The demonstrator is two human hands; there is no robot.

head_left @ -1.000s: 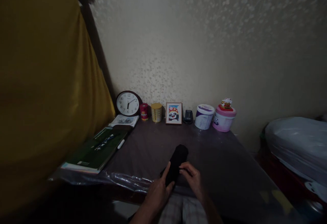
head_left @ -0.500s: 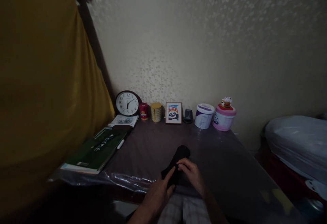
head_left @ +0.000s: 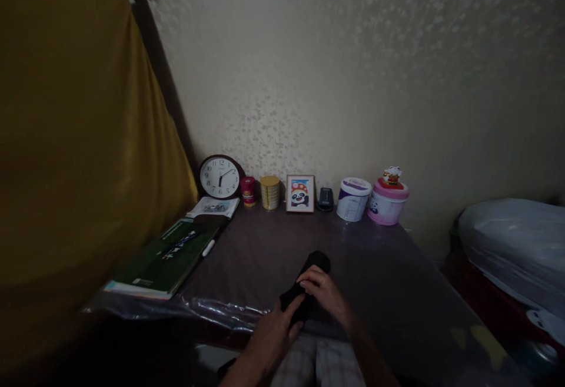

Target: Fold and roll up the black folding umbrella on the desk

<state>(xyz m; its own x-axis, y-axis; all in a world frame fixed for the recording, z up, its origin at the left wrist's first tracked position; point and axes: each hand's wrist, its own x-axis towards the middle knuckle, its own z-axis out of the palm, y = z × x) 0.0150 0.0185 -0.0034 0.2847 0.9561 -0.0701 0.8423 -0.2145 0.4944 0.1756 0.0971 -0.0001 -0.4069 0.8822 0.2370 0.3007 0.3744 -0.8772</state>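
A black sock (head_left: 318, 259) lies slantwise near the front edge of the dark table, its rounded end pointing away to the right. My left hand (head_left: 274, 329) grips the near end, with fingers on top of the fabric and the thumb lower down. Bent over the middle of the sock is my right hand (head_left: 324, 293), thumb and fingers pinched together on the cloth. The dim light hides the fine detail between those fingertips.
A green book (head_left: 170, 257) and a white pen (head_left: 209, 248) lie at left. Along the wall stand a clock (head_left: 219, 177), a red can (head_left: 248, 191), a yellow-lidded container (head_left: 269, 192), a panda picture frame (head_left: 301, 193), a white tub (head_left: 353, 199) and a pink tub (head_left: 388, 201).
My right hand has shifted slightly to the left along the sock, its fingers more bunched. My left hand stays nearly in place on the near end.
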